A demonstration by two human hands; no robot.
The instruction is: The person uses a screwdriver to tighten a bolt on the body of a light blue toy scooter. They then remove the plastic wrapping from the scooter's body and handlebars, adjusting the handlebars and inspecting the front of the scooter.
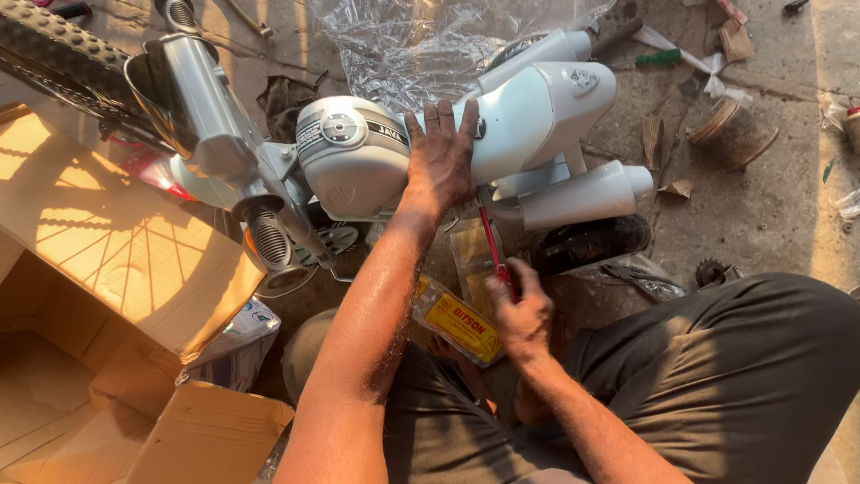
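Left hand (439,157) is spread flat, fingers wide, pressing down on the grey tank (358,157) of the small bike, right where tank meets seat (546,108); it grips nothing, just pins the body steady. Right hand (520,314) is curled tight round the red handle of a screwdriver (493,251), whose shaft angles up under the seat edge (the tip is hidden there, so I can't tell what it bites on).

Risks as I judge them: if the tip slips off whatever it's seated in, it could gouge the grey paint or jab toward the left wrist just above it. The bike leans on rough ground beside the cardboard box (116,260), held only by that flat palm; a hard push could roll it. The yellow packet (459,323) on the lap may slide off.
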